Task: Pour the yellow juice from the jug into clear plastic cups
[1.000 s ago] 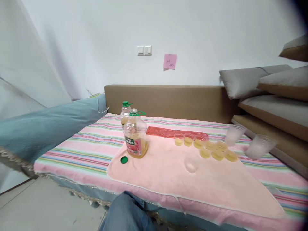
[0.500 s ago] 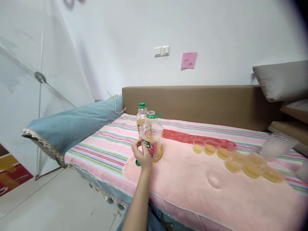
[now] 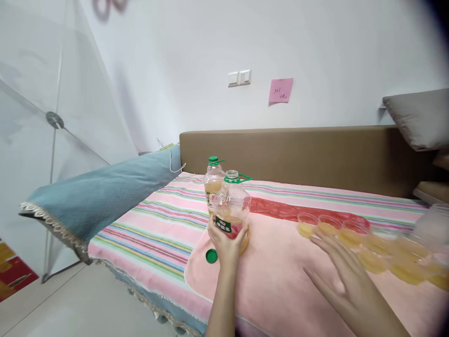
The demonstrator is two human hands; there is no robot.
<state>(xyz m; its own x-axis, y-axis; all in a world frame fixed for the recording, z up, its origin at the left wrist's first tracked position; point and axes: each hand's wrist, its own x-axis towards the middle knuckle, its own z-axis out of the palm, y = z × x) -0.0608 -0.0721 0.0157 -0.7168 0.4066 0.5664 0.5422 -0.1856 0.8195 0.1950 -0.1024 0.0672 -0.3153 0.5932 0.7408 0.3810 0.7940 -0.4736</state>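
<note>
My left hand [image 3: 226, 243] grips the front of an uncapped clear plastic juice bottle [image 3: 231, 201], thumb and fingers round its label; some yellow juice shows low inside. Behind it stands a second bottle [image 3: 213, 180], topped with a green cap. A loose green cap [image 3: 211, 256] lies on the pink mat [image 3: 273, 276], left of my left wrist. My right hand [image 3: 351, 281] is open with its fingers spread, in front of a row of clear plastic cups [image 3: 328, 227] holding yellow juice. It partly covers some of the cups.
A red strip [image 3: 280, 209] runs along the mat's far edge. At the far right stands a blurred, translucent container [image 3: 430, 229]. Behind the striped sheet [image 3: 157, 210] rises a brown backrest [image 3: 298, 154]. A grey pillow [image 3: 419, 117] is at the upper right.
My left hand has moved from the bottle's left side to a grip round its front. My right hand has come into view near the cups. The whole view has shifted slightly.
</note>
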